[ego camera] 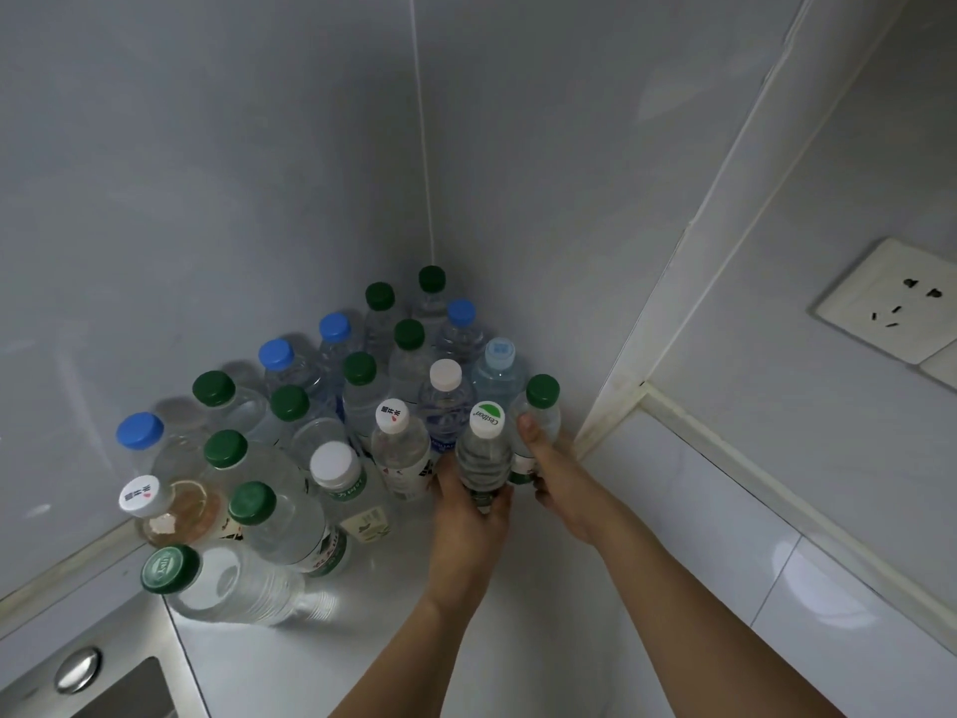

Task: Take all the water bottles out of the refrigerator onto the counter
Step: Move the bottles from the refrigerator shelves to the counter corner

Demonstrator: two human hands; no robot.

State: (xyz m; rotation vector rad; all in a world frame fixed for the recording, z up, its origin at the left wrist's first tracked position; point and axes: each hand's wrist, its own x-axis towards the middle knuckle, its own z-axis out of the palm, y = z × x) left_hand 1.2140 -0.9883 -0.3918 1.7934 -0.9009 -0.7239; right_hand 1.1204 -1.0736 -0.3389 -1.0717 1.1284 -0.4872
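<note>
Left hand [468, 510] grips white-capped bottle [483, 458]; right hand [551, 471] grips green-capped bottle [538, 412]; bottle cluster [290, 437] on counter [518, 640].

Single head-worn view, steeply down and close over a counter [518, 640] corner.

The white worktop [544, 629] in front of me carries a crowd of upright water bottles [357, 386] packed into its back corner, green, blue and white caps mixed, bare surface nearer me.
</note>
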